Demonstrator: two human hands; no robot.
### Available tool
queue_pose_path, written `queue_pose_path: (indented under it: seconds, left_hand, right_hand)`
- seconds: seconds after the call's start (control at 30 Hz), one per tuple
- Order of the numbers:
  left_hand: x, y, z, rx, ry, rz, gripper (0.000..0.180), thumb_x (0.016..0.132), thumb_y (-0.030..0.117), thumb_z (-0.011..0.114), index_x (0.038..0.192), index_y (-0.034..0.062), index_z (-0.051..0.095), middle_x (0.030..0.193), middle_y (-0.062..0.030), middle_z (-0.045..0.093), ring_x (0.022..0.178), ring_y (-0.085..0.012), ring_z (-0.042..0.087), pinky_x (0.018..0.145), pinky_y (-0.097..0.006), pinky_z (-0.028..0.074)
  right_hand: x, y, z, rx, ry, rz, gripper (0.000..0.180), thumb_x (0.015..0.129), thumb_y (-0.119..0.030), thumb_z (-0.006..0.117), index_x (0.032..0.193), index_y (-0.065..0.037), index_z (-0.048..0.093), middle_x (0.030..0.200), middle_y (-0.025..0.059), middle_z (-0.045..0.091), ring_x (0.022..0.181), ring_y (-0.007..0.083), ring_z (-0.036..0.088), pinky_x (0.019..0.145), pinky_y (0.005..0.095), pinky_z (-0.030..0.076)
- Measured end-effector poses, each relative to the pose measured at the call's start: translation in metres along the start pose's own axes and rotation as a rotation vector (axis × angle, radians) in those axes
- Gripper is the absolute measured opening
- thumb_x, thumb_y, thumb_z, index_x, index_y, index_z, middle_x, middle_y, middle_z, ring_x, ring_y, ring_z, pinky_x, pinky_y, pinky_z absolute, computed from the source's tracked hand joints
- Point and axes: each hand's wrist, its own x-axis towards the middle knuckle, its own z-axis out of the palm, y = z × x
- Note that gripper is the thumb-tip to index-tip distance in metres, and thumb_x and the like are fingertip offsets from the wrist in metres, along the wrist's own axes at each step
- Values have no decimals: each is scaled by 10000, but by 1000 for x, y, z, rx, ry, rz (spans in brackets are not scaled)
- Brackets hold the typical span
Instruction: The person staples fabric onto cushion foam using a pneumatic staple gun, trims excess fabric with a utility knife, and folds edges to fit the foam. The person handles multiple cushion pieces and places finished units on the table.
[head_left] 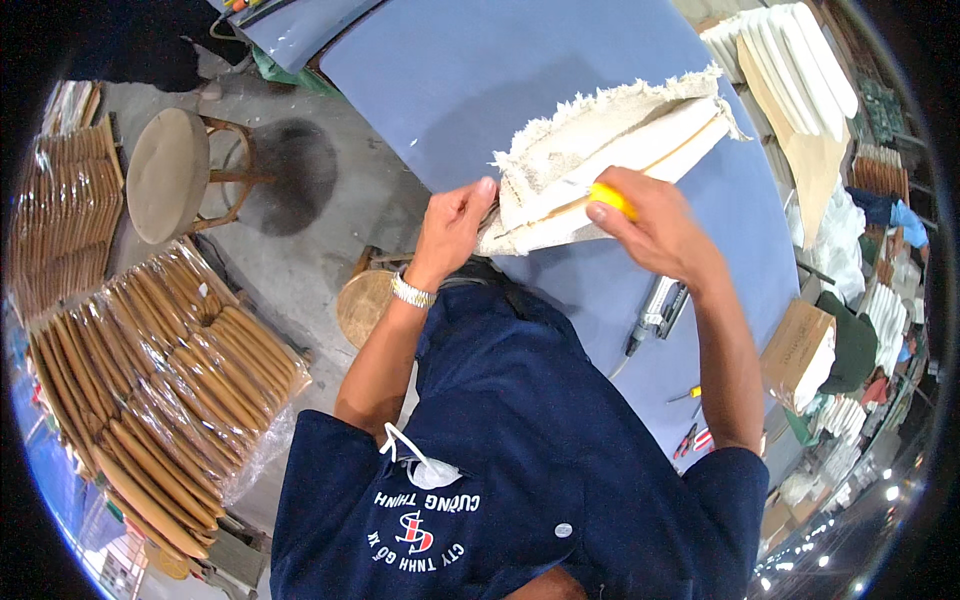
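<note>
1. Working over the cream fabric-covered piece (585, 150), which lies on the blue table (430, 95) between one and two o'clock in our view, ragged edge toward twelve.
2. Our right hand (657, 225) is curled tight around a yellow-handled tool (612, 202). Its metal shaft points roughly nine o'clock, toward our other thumb; a skid could jab it.
3. Our left hand (452, 226) sits at the piece's eight o'clock end, thumb extended, remaining fingers hidden. We cannot tell how firmly it grips; if loosely, the piece may swivel under force.
4. Pressing too steeply might tear the fabric.
5. Grey power tool (657, 305) lies at five o'clock from the piece, near our right forearm; a careless sweep could knock it.
</note>
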Motion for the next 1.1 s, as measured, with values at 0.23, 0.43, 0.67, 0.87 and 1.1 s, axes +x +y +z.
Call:
queue_pose_path:
  seconds: [0.23,0.43,0.67,0.87,1.1]
  left_hand:
    - [-37,-2,7,371,-126,163,717,795,142,836,1423,-19,531,1443,-247,563,1360,-381,533,1148,-421,414]
    - [-2,36,1,327,-176,425,602,814,7,750,1391,85,596,1418,-135,620,1347,-327,560,1197,-509,361]
    - [70,204,-43,443,-350,902,582,734,62,817,1297,139,695,1370,-55,669,1371,-299,549,1239,-551,272]
    - [134,117,-8,377,-393,545,653,871,51,699,1495,107,514,1566,-92,482,1510,-254,355,1259,-443,245]
    - [127,41,40,-232,-84,208,585,971,40,527,1544,1,416,1647,-99,356,1487,-205,362,1225,-354,280]
  right_hand:
    - [-6,48,-15,-218,115,-10,797,813,-243,799,1521,-249,433,1502,89,514,1137,382,656,946,473,560]
    - [3,42,-19,-412,27,139,584,766,-193,825,1290,-158,568,1179,76,692,1006,339,699,837,492,566]
    - [-59,-28,-35,-172,375,274,459,735,-258,847,1089,-80,615,893,183,703,848,382,685,720,499,517]
    - [-46,-31,42,106,460,555,595,779,-382,841,1173,10,630,972,254,715,935,437,693,797,496,531]
    - [-16,-6,89,448,533,367,501,883,-382,749,1131,35,625,975,277,688,921,470,670,793,523,516]
